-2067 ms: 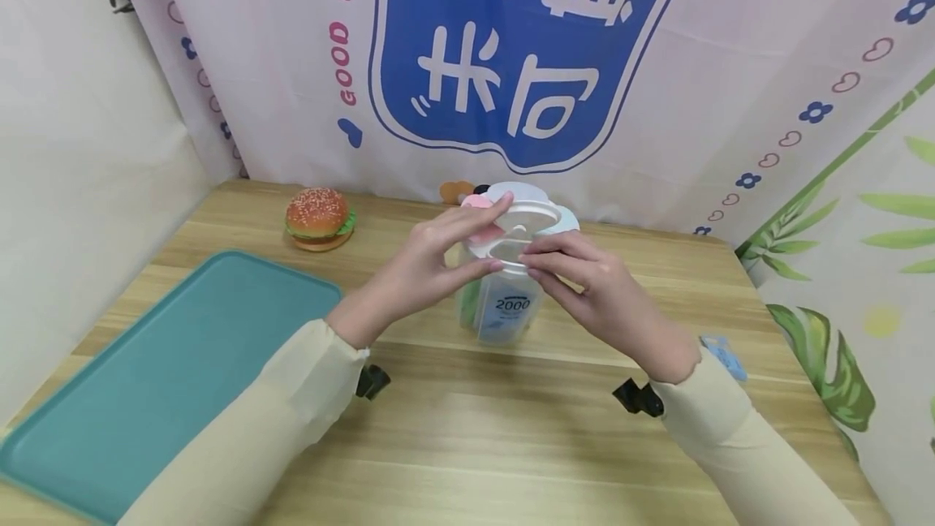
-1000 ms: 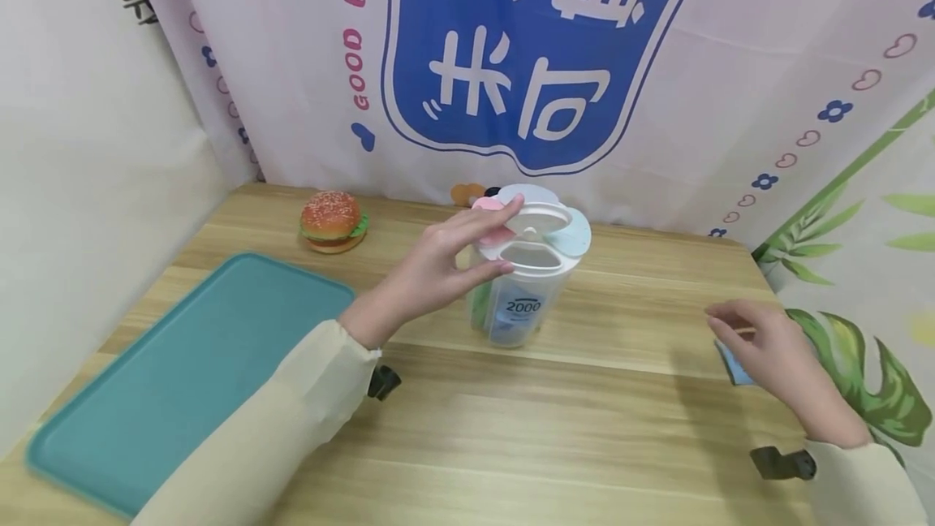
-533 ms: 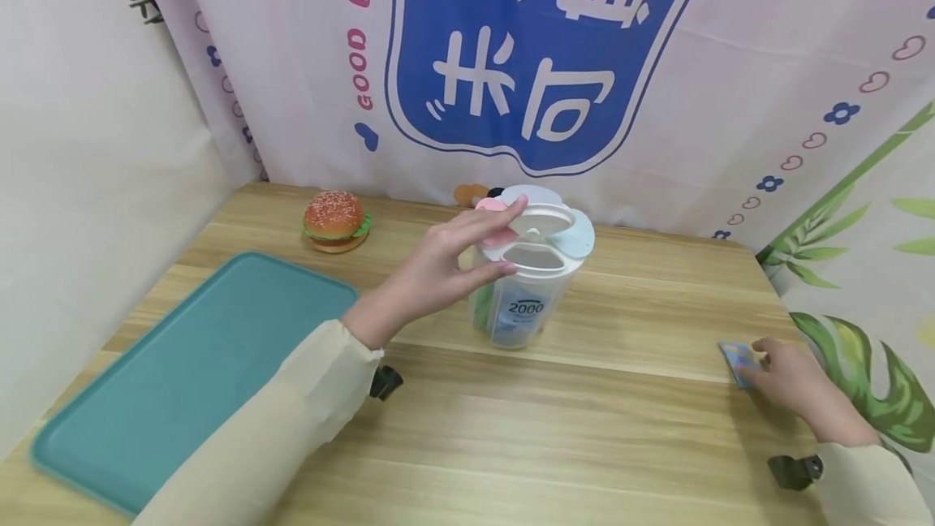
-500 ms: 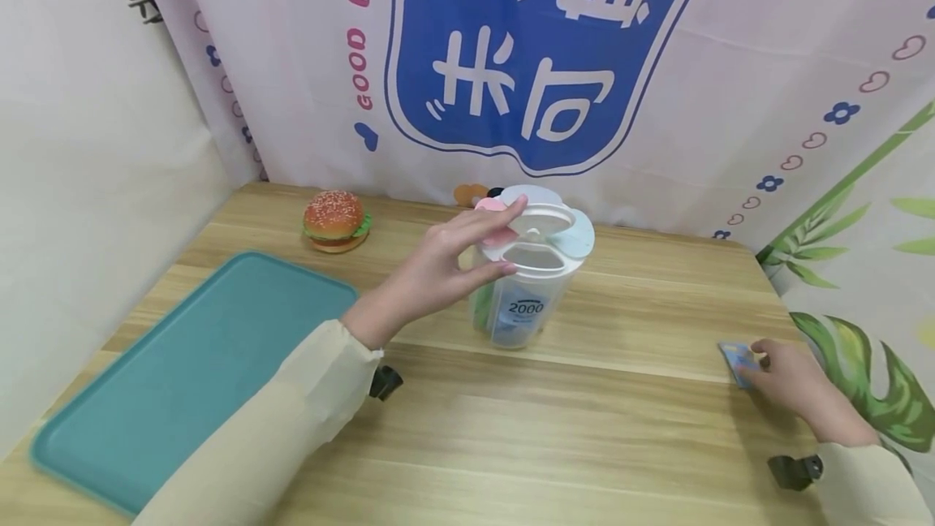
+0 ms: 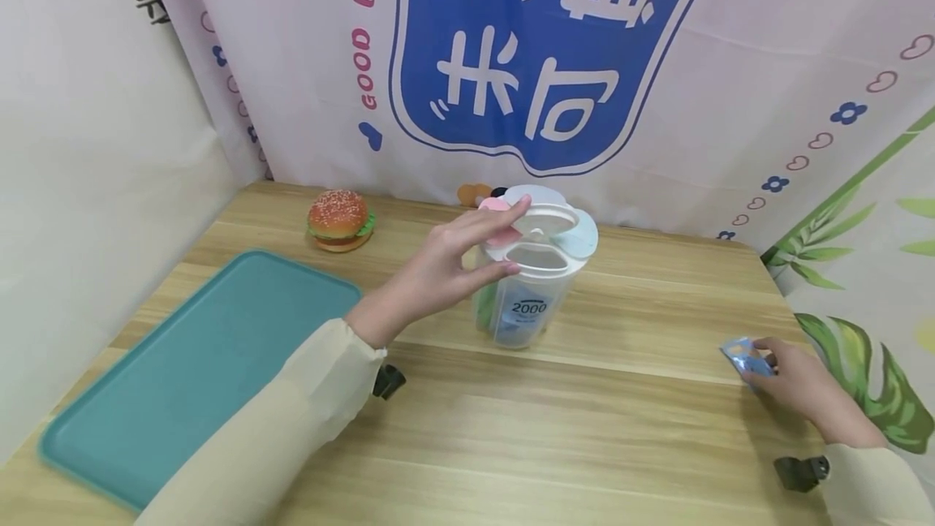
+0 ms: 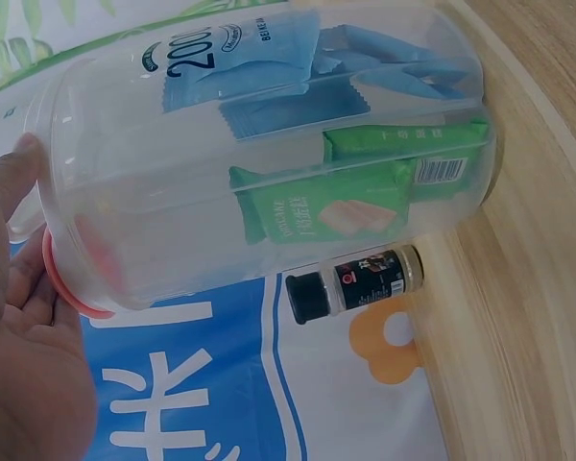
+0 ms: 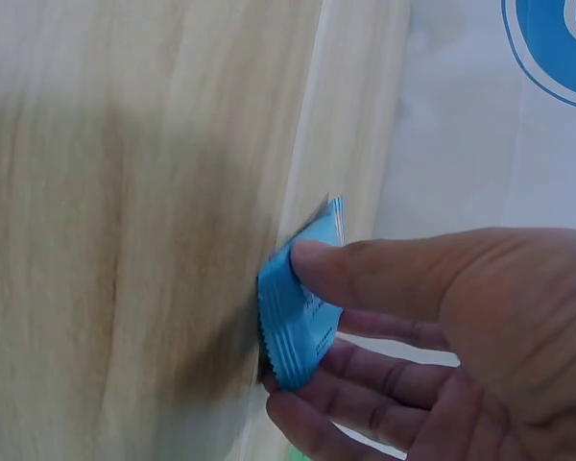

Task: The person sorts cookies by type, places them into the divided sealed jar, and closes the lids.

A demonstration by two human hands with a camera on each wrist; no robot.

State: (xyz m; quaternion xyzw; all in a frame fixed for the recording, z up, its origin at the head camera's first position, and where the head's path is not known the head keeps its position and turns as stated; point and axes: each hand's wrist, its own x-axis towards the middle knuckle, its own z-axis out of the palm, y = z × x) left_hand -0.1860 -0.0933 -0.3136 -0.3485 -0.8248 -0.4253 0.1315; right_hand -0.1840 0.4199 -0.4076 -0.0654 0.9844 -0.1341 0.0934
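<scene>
A clear storage container with a flower-shaped lid stands upright on the table, one lid opening uncovered at the front. My left hand holds it at the lid, thumb by the front rim and fingers across the top. Through its wall, the left wrist view shows blue packets and green packets in separate compartments. Far to the right, my right hand pinches a small blue snack packet between thumb and fingers. In the right wrist view the packet is tilted, close over the wood.
A teal tray lies at the left, with a toy hamburger behind it. A small black-capped seasoning bottle is behind the container. The wooden table meets a printed cloth at the back.
My right hand has left the container's lid, moved right to the blue packet and taken hold of it, tipping it up. My left hand has stayed at the lid.
</scene>
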